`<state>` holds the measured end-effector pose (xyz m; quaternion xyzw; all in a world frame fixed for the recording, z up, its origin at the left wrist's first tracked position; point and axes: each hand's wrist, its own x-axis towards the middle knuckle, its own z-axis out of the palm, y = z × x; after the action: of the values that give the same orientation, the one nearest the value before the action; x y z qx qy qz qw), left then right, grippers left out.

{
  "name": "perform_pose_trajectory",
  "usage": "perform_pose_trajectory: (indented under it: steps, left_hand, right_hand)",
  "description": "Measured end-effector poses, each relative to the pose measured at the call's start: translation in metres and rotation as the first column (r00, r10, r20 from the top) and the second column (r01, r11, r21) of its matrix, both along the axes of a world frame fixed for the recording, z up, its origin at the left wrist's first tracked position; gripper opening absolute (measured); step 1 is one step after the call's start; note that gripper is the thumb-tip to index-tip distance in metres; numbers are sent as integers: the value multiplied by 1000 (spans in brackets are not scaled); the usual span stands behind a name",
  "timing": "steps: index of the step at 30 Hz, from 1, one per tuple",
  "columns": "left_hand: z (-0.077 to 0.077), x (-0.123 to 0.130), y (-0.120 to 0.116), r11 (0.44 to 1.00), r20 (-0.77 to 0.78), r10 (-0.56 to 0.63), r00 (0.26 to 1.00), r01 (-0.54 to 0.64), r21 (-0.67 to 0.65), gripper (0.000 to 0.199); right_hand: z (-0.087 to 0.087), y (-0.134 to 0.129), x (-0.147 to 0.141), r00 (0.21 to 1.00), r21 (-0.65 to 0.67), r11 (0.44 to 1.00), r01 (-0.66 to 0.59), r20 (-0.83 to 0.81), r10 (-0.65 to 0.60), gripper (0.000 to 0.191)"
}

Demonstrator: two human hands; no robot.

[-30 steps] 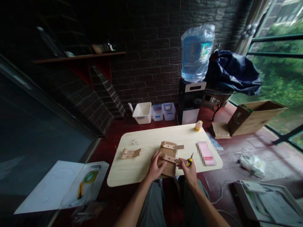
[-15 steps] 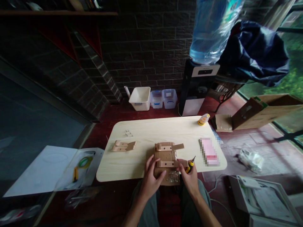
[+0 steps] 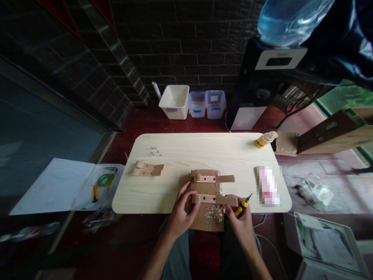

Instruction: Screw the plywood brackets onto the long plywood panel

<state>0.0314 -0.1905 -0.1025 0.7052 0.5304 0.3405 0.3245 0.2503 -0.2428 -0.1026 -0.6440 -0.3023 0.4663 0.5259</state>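
A cardboard piece (image 3: 205,221) lies at the table's front edge, partly overhanging it. Across it rest two light wooden parts with dark holes, an upper one (image 3: 210,179) and a lower one (image 3: 210,199). My left hand (image 3: 183,212) grips the left end of the lower part between fingers and thumb. In my right hand (image 3: 240,217) is a yellow and black screwdriver (image 3: 242,207), its tip pointing up and right; the fingertips are at the right end of the lower part. Small metal bits (image 3: 214,214) lie on the cardboard.
On the table (image 3: 175,146) are two similar wooden parts (image 3: 148,169), several screws (image 3: 155,151), a yellow-capped bottle (image 3: 265,139) and a pink blurred item (image 3: 267,184). Bins (image 3: 175,102), a water dispenser (image 3: 247,116) and open boxes stand around it.
The view has tilted down and closer. My right hand has shifted slightly right with the screwdriver, away from the middle of the lower part. My left hand keeps its place at the left end.
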Motion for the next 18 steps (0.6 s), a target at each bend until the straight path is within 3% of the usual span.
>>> perform_pose_trajectory:
  steps: [7,18]
  left_hand:
    - [-4,-3,7,1000,38,9,999,-9,3,43]
    - [-13,-3,7,999,10,43,999,-44,12,32]
  right_hand:
    - [-12,-1,9,996,-3,999,48,69,-47,38]
    - [-11,4,-1,998,70,997,34,56,-38,32]
